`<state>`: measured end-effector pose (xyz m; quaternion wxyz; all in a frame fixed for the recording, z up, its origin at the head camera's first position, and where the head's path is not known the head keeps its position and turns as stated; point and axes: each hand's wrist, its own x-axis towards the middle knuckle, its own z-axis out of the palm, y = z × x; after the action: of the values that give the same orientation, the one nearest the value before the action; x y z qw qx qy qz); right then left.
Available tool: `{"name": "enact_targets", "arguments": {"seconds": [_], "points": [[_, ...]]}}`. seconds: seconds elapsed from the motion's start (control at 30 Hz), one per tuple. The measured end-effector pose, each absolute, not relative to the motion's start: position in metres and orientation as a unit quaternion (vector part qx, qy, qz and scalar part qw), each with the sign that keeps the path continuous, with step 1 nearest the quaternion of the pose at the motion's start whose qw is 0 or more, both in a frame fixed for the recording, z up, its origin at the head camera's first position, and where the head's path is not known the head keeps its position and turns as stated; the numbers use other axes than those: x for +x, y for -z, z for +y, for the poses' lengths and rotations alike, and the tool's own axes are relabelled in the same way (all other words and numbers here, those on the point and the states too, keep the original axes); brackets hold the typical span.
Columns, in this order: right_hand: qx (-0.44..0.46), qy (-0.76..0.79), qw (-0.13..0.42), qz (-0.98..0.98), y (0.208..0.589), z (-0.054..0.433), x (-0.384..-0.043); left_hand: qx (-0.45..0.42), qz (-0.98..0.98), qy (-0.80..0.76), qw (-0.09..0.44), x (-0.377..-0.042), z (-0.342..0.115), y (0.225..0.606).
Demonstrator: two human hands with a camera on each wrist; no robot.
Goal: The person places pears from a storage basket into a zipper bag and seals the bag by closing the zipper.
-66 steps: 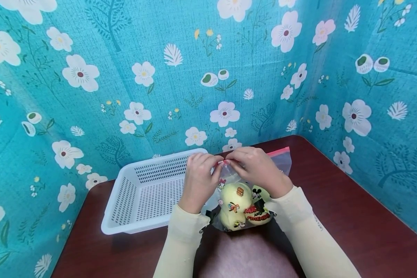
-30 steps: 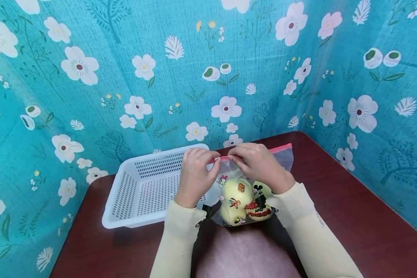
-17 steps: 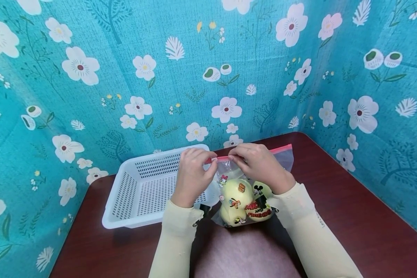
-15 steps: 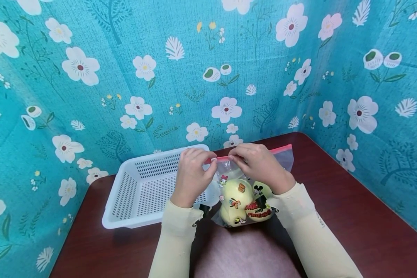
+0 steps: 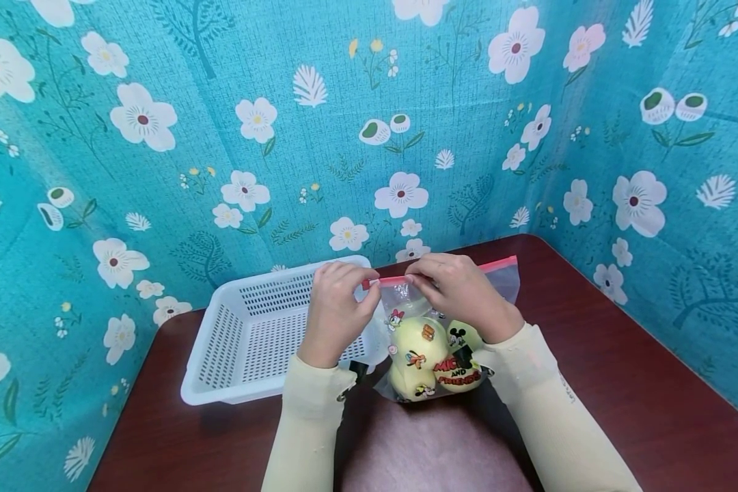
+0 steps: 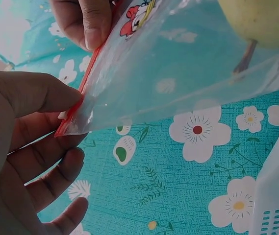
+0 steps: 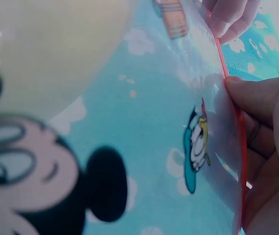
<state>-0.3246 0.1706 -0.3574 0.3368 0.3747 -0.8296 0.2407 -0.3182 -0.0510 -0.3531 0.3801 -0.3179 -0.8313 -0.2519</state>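
A clear zip bag (image 5: pixel 400 295) with a red seal and cartoon prints stands on the table, holding several yellow-green pears (image 5: pixel 415 342). One pear (image 6: pixel 262 19) shows its stem through the plastic in the left wrist view. My left hand (image 5: pixel 338 304) pinches the left end of the red seal between thumb and index finger, its other fingers spread behind. A small white slider (image 6: pixel 62 115) shows at that thumb. My right hand (image 5: pixel 458 294) pinches the seal farther right; in the right wrist view, its thumb (image 7: pixel 249 95) presses on the red strip.
A white perforated plastic basket (image 5: pixel 221 307) stands left of the bag, partly behind my left hand. Both stand on a dark red-brown table (image 5: pixel 596 355). A turquoise flowered cloth (image 5: pixel 320 150) hangs close behind and at the sides.
My left hand has slid leftward along the red seal, away from my right hand. A straight stretch of seal now shows between them. My right hand has barely moved and keeps its pinch.
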Motion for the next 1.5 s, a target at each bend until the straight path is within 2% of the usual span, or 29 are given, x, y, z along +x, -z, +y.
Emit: {"name": "enact_targets", "arguments": {"seconds": [0.57, 0.87, 1.17, 1.3, 1.5], "points": [[0.383, -0.24, 0.342, -0.824, 0.349, 0.17, -0.327, -0.317, -0.831, 0.246, 0.385, -0.315, -0.054, 0.343], [0.362, -0.227, 0.321, -0.845, 0.344, 0.178, -0.33, -0.304, -0.839, 0.234, 0.385, -0.317, -0.056, 0.341], [0.26, -0.224, 0.251, -0.905, 0.356, 0.218, -0.336, -0.287, -0.858, 0.226, 0.36, -0.323, -0.053, 0.352], [0.191, -0.224, 0.207, -0.933, 0.363, 0.245, -0.341, -0.285, -0.865, 0.219, 0.351, -0.325, -0.056, 0.356], [0.14, -0.234, 0.15, -0.95, 0.365, 0.288, -0.34, -0.289, -0.875, 0.219, 0.322, -0.32, -0.063, 0.357]]}}
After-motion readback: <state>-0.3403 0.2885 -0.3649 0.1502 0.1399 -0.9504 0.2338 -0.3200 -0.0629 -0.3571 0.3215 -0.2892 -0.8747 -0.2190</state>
